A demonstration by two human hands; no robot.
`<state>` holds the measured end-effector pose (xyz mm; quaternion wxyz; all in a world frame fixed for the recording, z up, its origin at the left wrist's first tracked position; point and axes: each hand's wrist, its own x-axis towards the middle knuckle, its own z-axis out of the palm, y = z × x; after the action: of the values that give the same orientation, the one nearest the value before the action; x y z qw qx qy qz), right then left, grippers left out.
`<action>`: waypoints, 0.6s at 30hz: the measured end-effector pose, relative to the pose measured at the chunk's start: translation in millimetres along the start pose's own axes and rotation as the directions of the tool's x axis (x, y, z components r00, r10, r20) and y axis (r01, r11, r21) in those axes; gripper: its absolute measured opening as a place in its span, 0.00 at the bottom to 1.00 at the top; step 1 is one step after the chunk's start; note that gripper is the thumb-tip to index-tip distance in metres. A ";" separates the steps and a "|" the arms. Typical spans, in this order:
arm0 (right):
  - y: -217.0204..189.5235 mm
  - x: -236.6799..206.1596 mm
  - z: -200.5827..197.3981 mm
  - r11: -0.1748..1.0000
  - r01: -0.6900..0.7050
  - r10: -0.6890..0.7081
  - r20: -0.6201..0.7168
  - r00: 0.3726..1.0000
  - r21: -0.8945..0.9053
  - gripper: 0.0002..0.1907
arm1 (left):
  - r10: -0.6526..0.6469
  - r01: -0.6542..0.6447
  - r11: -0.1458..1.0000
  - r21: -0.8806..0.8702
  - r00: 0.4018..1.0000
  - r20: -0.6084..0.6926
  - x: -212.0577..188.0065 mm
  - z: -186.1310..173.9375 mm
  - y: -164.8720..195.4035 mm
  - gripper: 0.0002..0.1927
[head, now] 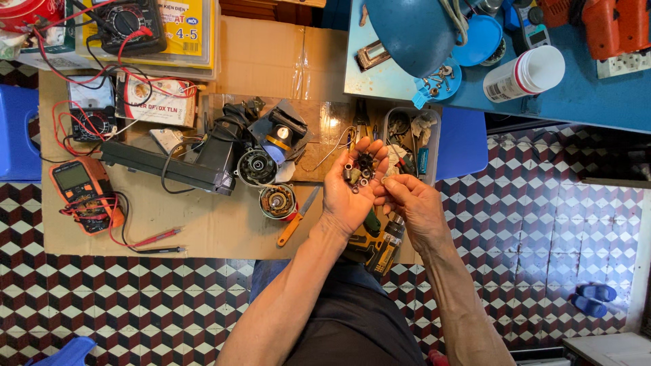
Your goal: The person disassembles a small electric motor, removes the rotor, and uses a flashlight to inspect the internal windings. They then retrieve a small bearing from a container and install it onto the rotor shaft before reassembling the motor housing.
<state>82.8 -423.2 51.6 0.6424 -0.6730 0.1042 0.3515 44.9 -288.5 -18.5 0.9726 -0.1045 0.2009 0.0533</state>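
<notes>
My left hand (pixel 349 193) is turned palm up over the cardboard sheet, cupping several small dark metal parts (pixel 359 173) such as rings and bearings. My right hand (pixel 415 209) sits right beside it, fingertips pinched at the edge of the pile in the left palm. Under both hands lies a yellow and black cordless drill (pixel 381 247). Just behind the hands stands a clear plastic box of small parts (pixel 413 139).
On the cardboard (pixel 203 217) lie a dismantled black power tool (pixel 217 159), a motor armature (pixel 278 201), an orange-handled knife (pixel 293 227), an orange multimeter (pixel 85 193) with red leads. A blue table (pixel 583 91) holds a white tub (pixel 525 73). Blue stool (pixel 17 132) at left.
</notes>
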 end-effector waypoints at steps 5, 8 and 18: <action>-0.1 0.6 -0.5 0.999 -0.001 0.000 0.004 1.000 0.039 0.11 | -0.005 0.006 1.000 0.025 1.000 -0.029 2.9 -0.5 1.5 0.20; 0.5 -0.2 2.1 0.999 -0.016 0.018 -0.055 0.998 0.039 0.10 | -0.020 0.023 0.999 0.044 0.998 -0.067 8.5 -3.6 5.4 0.20; -7.0 -5.8 -5.3 0.932 0.136 -0.082 -0.170 0.982 0.335 0.09 | -0.060 0.127 0.956 0.263 0.966 -0.250 31.5 13.9 -19.2 0.16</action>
<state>84.5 -428.9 60.3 0.7591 -0.5794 0.1757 0.2390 81.8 -302.1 -15.2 0.9477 0.0172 0.3169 -0.0348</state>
